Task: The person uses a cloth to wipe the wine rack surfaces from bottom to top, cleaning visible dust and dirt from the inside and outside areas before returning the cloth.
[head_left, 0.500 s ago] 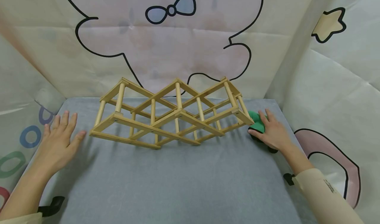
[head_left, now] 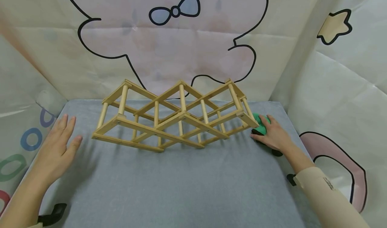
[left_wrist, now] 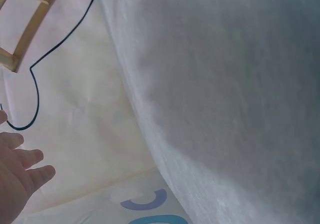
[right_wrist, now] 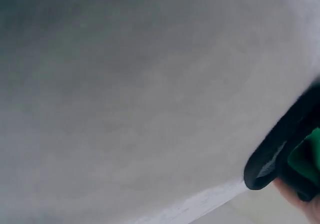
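My right hand [head_left: 275, 136] grips a bunched green cloth with black edging [head_left: 260, 126] at the table's right side, just beyond the end of a wooden lattice rack [head_left: 183, 116]. Part of the cloth is hidden beneath the fingers; its thick black border [right_wrist: 270, 154] shows at the right of the right wrist view. Palm down, my left hand [head_left: 55, 150] holds nothing, its fingers extended and the thumb spread. It is over the table's left edge, a short gap from the rack's left end. The rack stands expanded in a zigzag across the back of the table.
A grey cloth covers the table [head_left: 181, 184]. Behind it hangs a pale printed curtain [head_left: 187, 50], and similar sheets [head_left: 341, 87] flank both sides. Dark strap ends [head_left: 54, 214] hang at the wrists.
My right hand has shifted slightly left with the green cloth, closer to the rack's end. The left hand has drawn a little to the left. The rack stays put.
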`<state>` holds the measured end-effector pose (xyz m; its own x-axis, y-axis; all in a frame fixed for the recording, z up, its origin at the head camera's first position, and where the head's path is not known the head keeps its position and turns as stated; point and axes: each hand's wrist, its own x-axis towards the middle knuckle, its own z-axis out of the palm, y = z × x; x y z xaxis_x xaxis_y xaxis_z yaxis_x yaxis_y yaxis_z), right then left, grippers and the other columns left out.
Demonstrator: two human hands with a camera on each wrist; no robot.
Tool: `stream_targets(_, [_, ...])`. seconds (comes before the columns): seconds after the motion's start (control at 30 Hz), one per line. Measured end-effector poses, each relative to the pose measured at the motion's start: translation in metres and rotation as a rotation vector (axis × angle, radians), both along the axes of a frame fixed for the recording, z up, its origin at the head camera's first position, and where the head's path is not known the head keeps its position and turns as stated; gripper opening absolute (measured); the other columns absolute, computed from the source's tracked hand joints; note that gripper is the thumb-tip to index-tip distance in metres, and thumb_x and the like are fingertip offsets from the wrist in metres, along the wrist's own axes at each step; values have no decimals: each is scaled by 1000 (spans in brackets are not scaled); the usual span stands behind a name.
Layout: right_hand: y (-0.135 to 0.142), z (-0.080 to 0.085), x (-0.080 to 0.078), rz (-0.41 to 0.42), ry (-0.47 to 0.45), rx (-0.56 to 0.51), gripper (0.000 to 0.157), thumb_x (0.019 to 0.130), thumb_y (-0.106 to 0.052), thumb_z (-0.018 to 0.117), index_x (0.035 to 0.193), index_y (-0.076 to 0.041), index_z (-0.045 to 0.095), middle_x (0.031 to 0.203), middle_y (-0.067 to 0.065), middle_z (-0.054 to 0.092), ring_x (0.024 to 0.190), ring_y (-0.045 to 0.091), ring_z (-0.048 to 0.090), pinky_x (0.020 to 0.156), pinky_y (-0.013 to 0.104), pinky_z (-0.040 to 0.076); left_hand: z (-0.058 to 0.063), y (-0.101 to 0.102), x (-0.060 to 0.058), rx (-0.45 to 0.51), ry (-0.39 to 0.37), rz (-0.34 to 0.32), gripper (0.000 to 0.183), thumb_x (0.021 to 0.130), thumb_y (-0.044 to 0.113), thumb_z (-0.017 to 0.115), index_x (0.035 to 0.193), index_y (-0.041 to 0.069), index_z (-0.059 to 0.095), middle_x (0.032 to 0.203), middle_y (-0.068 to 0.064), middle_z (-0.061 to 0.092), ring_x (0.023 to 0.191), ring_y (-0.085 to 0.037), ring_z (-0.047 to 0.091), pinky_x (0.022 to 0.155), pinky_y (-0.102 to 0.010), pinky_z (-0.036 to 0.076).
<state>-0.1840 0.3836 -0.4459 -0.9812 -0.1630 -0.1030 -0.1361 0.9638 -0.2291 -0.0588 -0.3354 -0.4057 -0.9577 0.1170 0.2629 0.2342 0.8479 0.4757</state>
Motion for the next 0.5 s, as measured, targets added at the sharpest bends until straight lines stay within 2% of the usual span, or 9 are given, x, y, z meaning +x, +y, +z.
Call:
stream_targets(0.2, [2,0,-3,-15,20,-22,87,94,-32,73,163,-3,30,156,40,29,130,63,40,96,73,44,4,13,11,113,54,-30,60,112,18,45,166,6,23,175,-14,6,160,-39,3,128,-60,-1])
stream_targets(0.33, [5,-1,-4,-8,78,-48,79,92,-19,72,159,1,37,149,41,38,125,61,47,96,72,45,6,24,16,150,84,-53,60,112,17,48,167,12,26,175,-11,11,160,-36,8,127,-64,3])
stream_targets(0.4, [7,-2,-4,4,122,-67,75,90,-13,72,156,4,41,144,41,44,121,60,51,95,72,45,7,30,17,152,108,-56,61,110,17,52,167,15,28,174,-8,16,160,-30,13,129,-55,7])
stream_targets(0.5, [10,0,-3,-2,167,-122,71,88,-5,70,154,5,44,141,41,47,116,57,54,93,70,46,10,36,16,148,158,-62,64,108,15,59,166,19,33,173,-4,24,159,-15,17,129,-32,11])
